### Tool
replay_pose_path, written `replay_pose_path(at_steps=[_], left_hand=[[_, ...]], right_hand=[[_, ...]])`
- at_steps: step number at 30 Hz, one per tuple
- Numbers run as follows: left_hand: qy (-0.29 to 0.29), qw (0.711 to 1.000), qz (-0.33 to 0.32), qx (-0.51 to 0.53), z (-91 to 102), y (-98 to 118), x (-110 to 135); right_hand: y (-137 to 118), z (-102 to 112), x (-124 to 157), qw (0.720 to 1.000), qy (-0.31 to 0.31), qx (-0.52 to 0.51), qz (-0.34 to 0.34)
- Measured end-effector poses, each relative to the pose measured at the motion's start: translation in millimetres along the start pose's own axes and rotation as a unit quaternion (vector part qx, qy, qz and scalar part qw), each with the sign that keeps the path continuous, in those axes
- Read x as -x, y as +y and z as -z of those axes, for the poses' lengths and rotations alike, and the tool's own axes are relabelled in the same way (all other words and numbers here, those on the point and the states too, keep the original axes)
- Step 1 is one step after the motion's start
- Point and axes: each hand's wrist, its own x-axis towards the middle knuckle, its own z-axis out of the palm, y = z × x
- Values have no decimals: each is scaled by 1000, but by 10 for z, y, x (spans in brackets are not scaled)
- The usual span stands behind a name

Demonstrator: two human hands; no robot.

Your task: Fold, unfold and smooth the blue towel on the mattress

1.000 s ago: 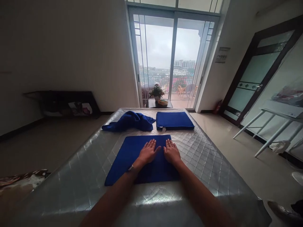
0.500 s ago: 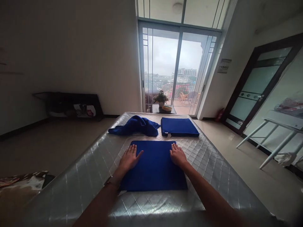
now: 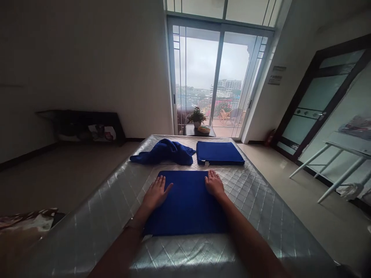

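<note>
A flat blue folded cloth (image 3: 185,208) lies on the silvery quilted mattress (image 3: 252,208) in front of me. My left hand (image 3: 156,191) rests on its upper left edge, fingers stretched out and thumb spread inward. On the upper right corner lies my right hand (image 3: 213,182), palm down with fingers extended. Beyond them, a crumpled blue cloth (image 3: 171,151) sits at the left, and a neat stack of folded blue cloth (image 3: 219,152) with a small white tag sits at the right.
A potted plant (image 3: 197,116) stands on a dark chair (image 3: 189,130) before the glass sliding door (image 3: 197,65). At the right is a pale-legged table (image 3: 340,181) near a dark-framed door (image 3: 310,104). A black low frame (image 3: 116,127) stands by the left wall.
Both hands have stayed flat on the folded cloth, with only a very slight shift leftward in view. The camera view has tilted slightly downward.
</note>
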Motion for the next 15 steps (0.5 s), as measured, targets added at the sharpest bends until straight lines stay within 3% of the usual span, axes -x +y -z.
replay_pose_path(at_steps=[5, 9, 12, 15], left_hand=[[-18, 999, -12, -29, -1, -71, -24], [-53, 997, 20, -58, 43, -20, -130], [-38, 998, -14, -51, 63, 377, -240], [-40, 991, -128, 10, 16, 1074, -371]], right_hand=[[-12, 27, 20, 1000, 9, -21, -9], [-22, 39, 39, 999, 12, -33, -5], [-25, 39, 43, 999, 17, -39, -3], [-1, 21, 36, 999, 16, -39, -2]])
